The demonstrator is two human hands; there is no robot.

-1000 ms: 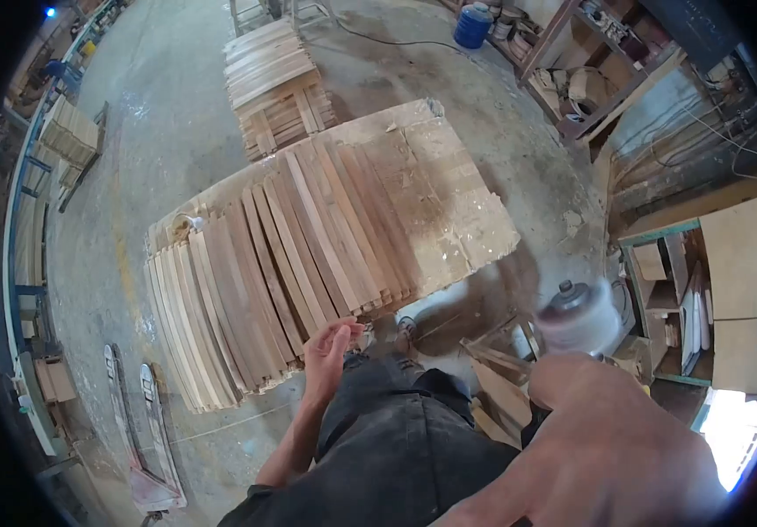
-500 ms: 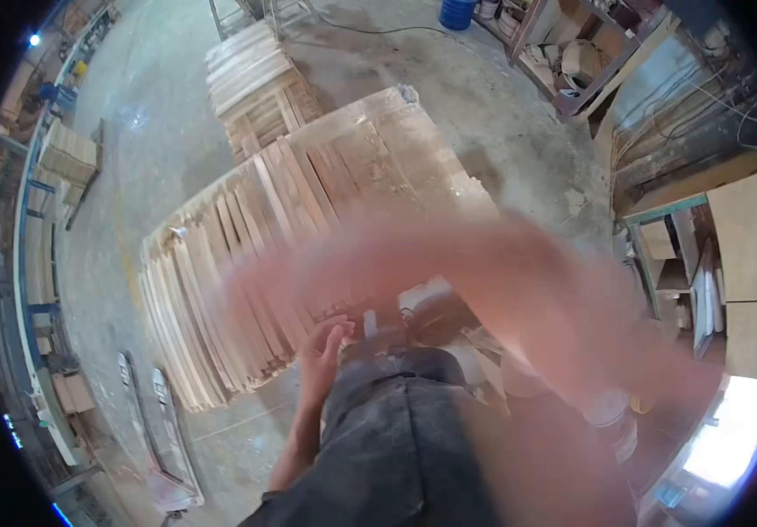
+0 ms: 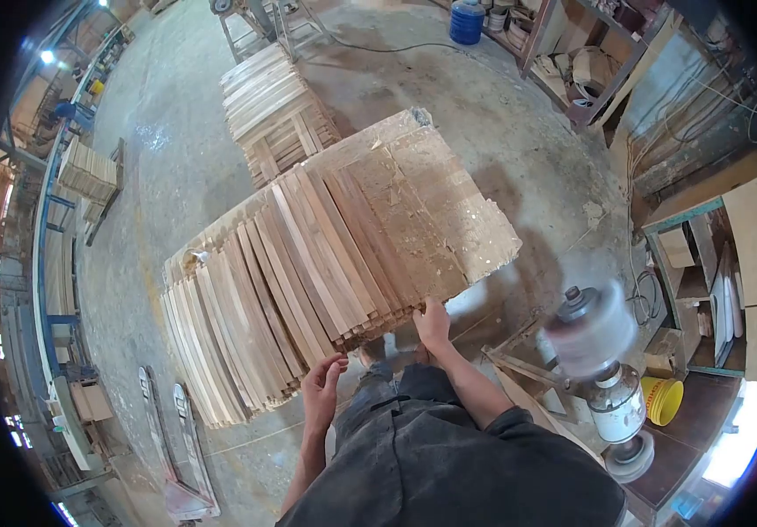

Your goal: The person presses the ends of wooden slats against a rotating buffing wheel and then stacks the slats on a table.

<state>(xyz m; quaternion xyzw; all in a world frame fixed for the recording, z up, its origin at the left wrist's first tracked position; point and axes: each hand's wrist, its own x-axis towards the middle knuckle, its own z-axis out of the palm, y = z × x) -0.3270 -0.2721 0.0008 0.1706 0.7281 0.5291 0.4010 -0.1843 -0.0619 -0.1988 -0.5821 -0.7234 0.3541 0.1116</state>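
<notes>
Wooden strips (image 3: 264, 281) lie side by side in a long row across a worn tabletop (image 3: 449, 202). At the row's right end, my right hand (image 3: 432, 327) is closed at the near end of a dark wooden strip (image 3: 378, 250), its fingertips partly hidden. My left hand (image 3: 321, 386) is close to the near ends of the strips, further left. Its fingers are loosely bent, with the thumb apart and nothing visible between them.
Behind the table stands another stack of wooden strips (image 3: 264, 83). To my right is a sanding machine with a blurred drum (image 3: 591, 329), near a yellow bucket (image 3: 662, 401). A pallet jack (image 3: 189, 496) sits on the floor at left.
My right arm, blurred across the view earlier, has drawn back so its hand is at the tabletop's near edge. My left hand stays near the strip ends. The sanding drum has come into view.
</notes>
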